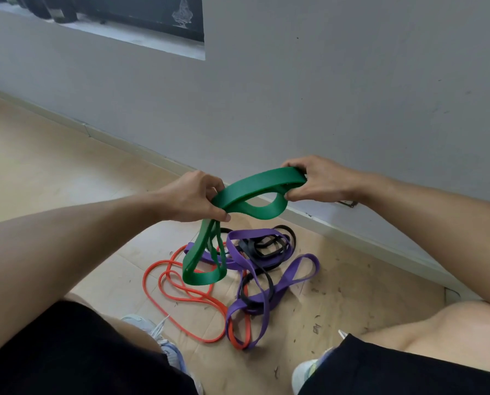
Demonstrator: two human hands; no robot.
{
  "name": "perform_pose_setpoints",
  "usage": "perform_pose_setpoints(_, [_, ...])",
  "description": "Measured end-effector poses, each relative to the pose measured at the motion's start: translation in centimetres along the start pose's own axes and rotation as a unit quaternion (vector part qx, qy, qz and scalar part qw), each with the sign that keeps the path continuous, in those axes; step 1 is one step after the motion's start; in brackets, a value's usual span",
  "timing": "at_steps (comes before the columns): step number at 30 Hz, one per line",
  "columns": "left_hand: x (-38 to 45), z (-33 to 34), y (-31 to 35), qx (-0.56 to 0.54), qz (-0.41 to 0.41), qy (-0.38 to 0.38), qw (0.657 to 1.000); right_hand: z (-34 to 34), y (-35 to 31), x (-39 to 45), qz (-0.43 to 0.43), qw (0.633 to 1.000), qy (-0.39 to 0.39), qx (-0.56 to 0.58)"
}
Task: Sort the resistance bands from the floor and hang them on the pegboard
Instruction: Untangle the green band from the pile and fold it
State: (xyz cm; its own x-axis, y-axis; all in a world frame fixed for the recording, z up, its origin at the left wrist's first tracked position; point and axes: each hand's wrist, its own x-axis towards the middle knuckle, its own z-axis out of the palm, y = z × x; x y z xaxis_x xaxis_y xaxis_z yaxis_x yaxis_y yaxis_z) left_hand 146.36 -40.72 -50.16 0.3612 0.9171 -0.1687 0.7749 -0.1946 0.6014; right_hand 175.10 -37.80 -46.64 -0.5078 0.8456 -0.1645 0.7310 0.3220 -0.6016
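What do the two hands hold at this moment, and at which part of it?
Both hold the green band. The right hand grips the far end of its upper fold; the left hand pinches the gathered strands, and the rest hangs below it.

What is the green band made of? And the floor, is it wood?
The green band looks like matte rubber or latex: it bends and twists softly between the left hand and right hand. The floor looks like pale laminate or wood planks, seams showing; I can't tell which.
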Motion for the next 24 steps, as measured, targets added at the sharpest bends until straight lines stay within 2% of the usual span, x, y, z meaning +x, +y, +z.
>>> perform_pose_setpoints(15, [0.1, 0.3, 1.0, 0.068, 0.016, -0.007, 0.998, -0.2, -2.1, -0.2, -0.021, 0.999, -0.002, -0.039])
perform_pose_setpoints(19, [0.1, 0.5, 1.7, 0.068, 0.027, -0.008, 0.997, -0.1, -2.2, -0.1, -0.012, 0.999, -0.03, -0.02])
perform_pose_setpoints(24, [0.1, 1.1, 2.1, 0.091, 0.044, -0.03, 0.994, 0.2, -3.4, -0.5, -0.019, 0.988, -0.083, -0.127])
